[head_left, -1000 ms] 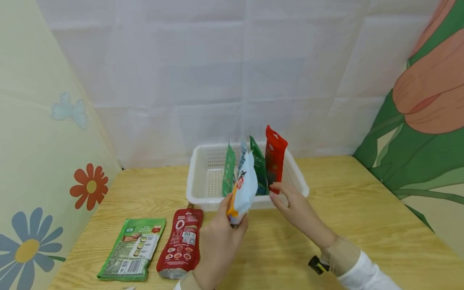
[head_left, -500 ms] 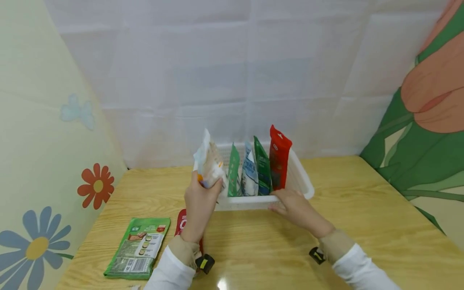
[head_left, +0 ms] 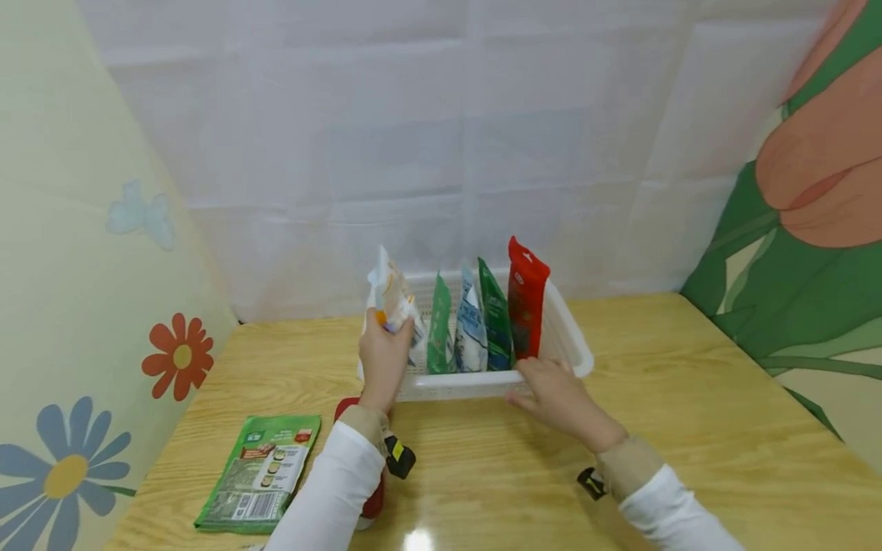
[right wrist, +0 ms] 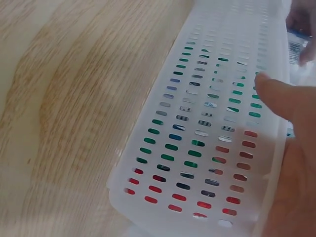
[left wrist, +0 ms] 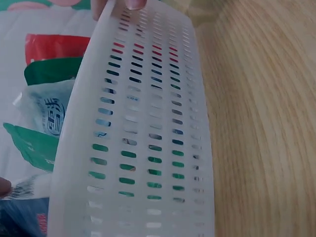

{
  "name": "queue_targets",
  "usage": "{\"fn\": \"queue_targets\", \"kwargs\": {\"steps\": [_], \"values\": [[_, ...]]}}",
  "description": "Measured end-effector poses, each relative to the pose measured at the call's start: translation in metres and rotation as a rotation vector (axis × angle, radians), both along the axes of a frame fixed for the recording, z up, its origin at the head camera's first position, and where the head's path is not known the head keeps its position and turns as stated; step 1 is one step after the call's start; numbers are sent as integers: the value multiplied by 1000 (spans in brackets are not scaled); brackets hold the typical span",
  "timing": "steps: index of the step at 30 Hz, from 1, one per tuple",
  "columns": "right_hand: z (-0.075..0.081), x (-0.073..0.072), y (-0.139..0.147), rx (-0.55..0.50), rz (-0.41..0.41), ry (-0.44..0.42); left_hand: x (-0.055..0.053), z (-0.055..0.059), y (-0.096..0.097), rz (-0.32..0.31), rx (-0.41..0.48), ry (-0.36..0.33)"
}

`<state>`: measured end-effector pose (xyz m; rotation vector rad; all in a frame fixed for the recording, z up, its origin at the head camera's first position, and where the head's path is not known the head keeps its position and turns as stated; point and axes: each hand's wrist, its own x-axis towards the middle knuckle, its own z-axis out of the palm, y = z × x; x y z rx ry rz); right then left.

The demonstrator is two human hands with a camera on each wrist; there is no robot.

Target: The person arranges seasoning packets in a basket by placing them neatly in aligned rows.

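One packet [head_left: 394, 291] (in left hand [head_left: 384, 353]), basket [head_left: 455, 387], right hand [head_left: 563, 399] gripping it

Creased white backdrop [head_left: 413, 115], wood-grain table [head_left: 496, 467]

Left sleeve [head_left: 331, 490]: white, long, slightly creased along the forearm.
Right sleeve [head_left: 678, 513]: white as well, gathered in soft folds.
Left wristband [head_left: 364, 423]: beige, plain, worn between sleeve and left hand [head_left: 387, 352].
Right wristband [head_left: 622, 461]: matched in beige, its edge overlapped by the cuff.
Left wrist camera [head_left: 400, 458]: black, small, blocky, marked with a yellow patch.
Right wrist camera [head_left: 590, 484]: black, compact; finer details cannot be made out.
Right hand [head_left: 561, 398]: left bare.
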<state>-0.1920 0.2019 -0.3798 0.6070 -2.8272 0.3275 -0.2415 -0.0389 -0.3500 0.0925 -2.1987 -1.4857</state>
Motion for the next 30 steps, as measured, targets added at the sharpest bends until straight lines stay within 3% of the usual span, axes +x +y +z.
{"fn": "queue_targets", "kwargs": {"steps": [11,19,30], "values": [[-1,0,-2,27,-13,3,-16,-14,2,20,0,-164],[-1,0,-1,52,-20,3,-21,-15,3,46,-21,-217],[-5,0,0,82,-21,54,-26,-16,3,-28,-160,-288]]}}
